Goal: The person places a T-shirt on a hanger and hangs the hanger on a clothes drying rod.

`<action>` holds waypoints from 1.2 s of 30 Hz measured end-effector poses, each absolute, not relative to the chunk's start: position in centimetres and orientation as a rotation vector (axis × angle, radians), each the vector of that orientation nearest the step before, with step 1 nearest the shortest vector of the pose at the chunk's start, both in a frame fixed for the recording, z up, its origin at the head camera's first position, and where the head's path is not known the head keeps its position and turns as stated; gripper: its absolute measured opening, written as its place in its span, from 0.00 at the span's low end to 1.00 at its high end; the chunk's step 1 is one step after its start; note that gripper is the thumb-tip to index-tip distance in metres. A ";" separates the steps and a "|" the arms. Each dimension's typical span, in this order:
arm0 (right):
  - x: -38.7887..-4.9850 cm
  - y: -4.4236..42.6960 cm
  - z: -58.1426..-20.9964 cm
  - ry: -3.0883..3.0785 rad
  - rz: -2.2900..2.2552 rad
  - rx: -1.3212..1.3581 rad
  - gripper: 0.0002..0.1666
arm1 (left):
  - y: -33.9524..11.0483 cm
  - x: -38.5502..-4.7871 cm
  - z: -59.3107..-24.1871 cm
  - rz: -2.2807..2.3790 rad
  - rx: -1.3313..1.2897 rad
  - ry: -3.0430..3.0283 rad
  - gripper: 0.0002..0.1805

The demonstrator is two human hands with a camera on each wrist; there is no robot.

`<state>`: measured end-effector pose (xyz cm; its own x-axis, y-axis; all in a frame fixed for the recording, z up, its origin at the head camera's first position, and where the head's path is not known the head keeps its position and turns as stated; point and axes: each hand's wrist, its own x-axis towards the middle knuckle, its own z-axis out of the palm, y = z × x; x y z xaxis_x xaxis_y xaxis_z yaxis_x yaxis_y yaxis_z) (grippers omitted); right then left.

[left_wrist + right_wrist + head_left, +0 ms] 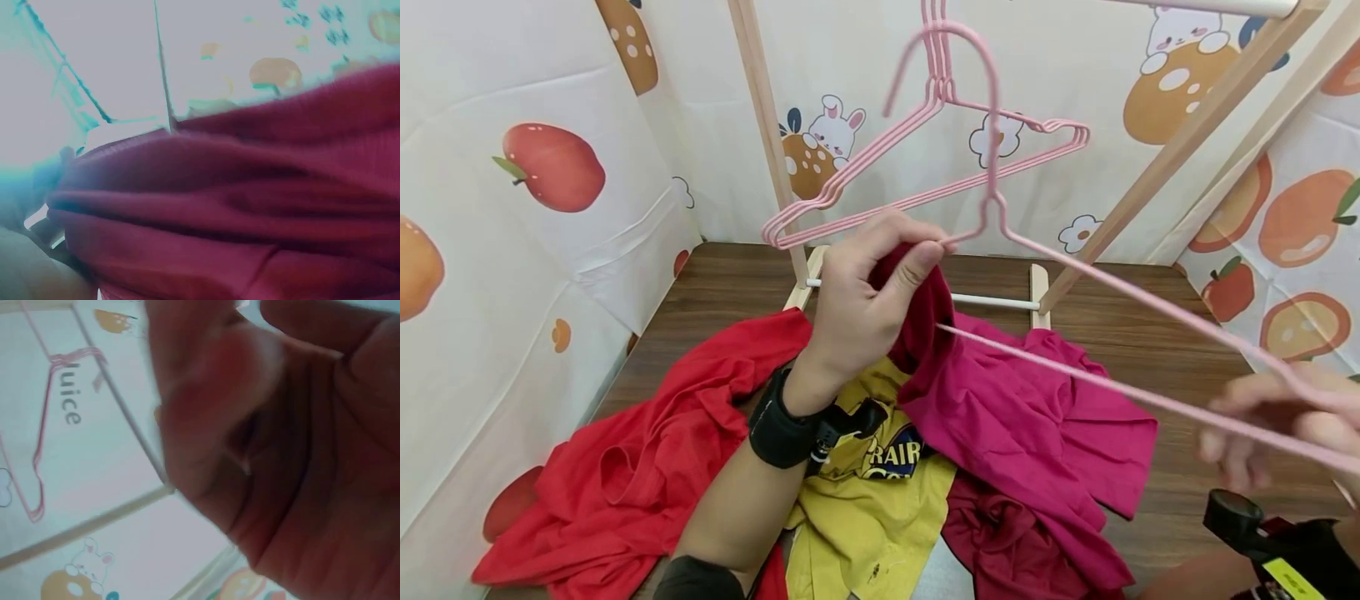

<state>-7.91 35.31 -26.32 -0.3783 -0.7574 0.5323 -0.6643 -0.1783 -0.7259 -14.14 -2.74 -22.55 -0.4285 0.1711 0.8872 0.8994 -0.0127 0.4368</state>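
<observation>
Two hands stood well apart. The left hand (865,292), near the middle of the frame, was clamped on the rim of the magenta top (1030,383), with its thumb tip touching or just beside the upper bar of a hanger (992,150). The right hand (1262,392), blurred at the right edge, had bent fingers beside the hanger's bars; whether they gripped, I could not tell.

The hanger's hook rose at upper centre, its lower bar ran into the top's opening, and its far end crossed the right edge. Between its bars the gap widened rightward. The left wrist view was mostly filled by the cloth, blurred.

Below, the top spread right of centre over a dark red cloth (1000,529). A yellow top (865,521) lay at lower centre, a red cloth (677,425) at lower left, near the wall. A strip of table (1150,358) showed between the magenta top and the right wall. More hangers (940,83) hung on the rack (1180,158) at upper centre.
</observation>
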 end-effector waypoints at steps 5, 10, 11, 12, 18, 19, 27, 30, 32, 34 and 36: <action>-5.2 29.6 -23.0 2.756 -0.953 -1.310 0.25 | -3.1 -12.8 -21.5 -1.677 -1.055 -1.559 0.04; -5.9 24.1 -21.9 2.659 -0.710 -1.422 0.29 | -3.0 -12.4 -21.3 -1.715 -1.034 -1.529 0.05; -6.1 23.4 -22.1 2.647 -0.702 -1.456 0.29 | -2.9 -12.3 -21.3 -1.720 -1.035 -1.527 0.04; -6.2 22.8 -22.2 2.651 -0.694 -1.475 0.28 | -2.9 -12.2 -21.3 -1.724 -1.037 -1.526 0.04; -6.7 19.8 -23.3 2.721 -0.579 -1.421 0.28 | -2.9 -11.7 -21.1 -1.743 -1.049 -1.535 0.04; -6.9 19.4 -23.6 2.727 -0.564 -1.392 0.27 | -2.9 -11.6 -21.1 -1.745 -1.048 -1.537 0.04; -8.9 17.5 -25.4 2.819 -0.345 -1.026 0.23 | -3.0 -11.5 -21.1 -1.763 -1.032 -1.510 0.06; -9.7 17.6 -25.8 2.836 -0.303 -0.915 0.20 | -3.0 -11.6 -21.1 -1.756 -1.028 -1.498 0.07; -10.1 17.8 -26.0 2.832 -0.308 -0.871 0.18 | -3.0 -11.7 -21.1 -1.747 -1.028 -1.494 0.08; -10.5 18.1 -26.1 2.845 -0.308 -0.843 0.17 | -3.1 -11.9 -21.2 -1.743 -1.024 -1.489 0.09; -10.8 18.5 -26.0 2.852 -0.316 -0.811 0.17 | -3.2 -12.1 -21.4 -1.740 -1.014 -1.483 0.10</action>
<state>-10.76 18.46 -26.04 -0.8403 -0.5338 -0.0949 -0.5001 0.8306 -0.2449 -12.12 -3.25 -21.41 -0.5056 0.0172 0.8626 0.8490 -0.1682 0.5009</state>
